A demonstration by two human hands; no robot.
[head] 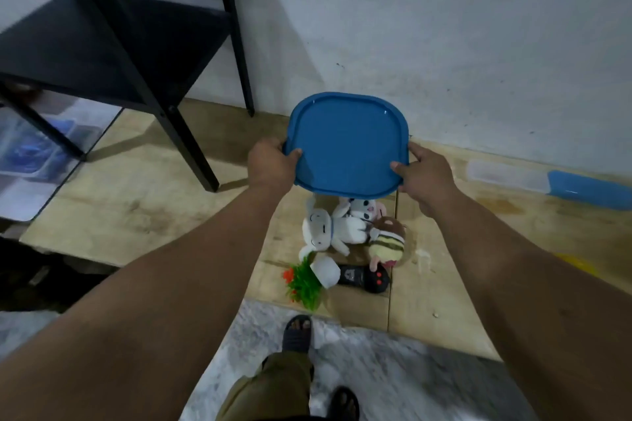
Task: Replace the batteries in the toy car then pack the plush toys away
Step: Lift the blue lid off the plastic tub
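Down on the floor by the wall is where your whole job sits: the white bunny plush [333, 227] lies against a second white plush [361, 208] and a striped brown plush [388, 243], all touching in one heap. Just this side of them there's a black remote-looking thing [364, 278] and a tipped white pot with a fake plant [307, 278]. I can't spot a toy car anywhere, so no idea where that stands.

Right now you've got a blue lid [345, 143] held out over the pile. Your left hand [270, 164] has its grip on the left edge, thumb curled over the top; your right hand [422, 174] pinches the right edge the same way. I can't tell whether there's a tub under that lid, it hides whatever's below.

My take on handling: the lid looks like thin plastic, light and a bit flexy, so holding both edges is the sane way to carry it. The plushies should be soft and weigh nothing, no way to break them. Grab them by the body, not an ear or a limb, and they'll squash down fine.

Also around: a black shelf [113, 44] on the left, and another blue-lidded container [547, 181] by the wall on the right.
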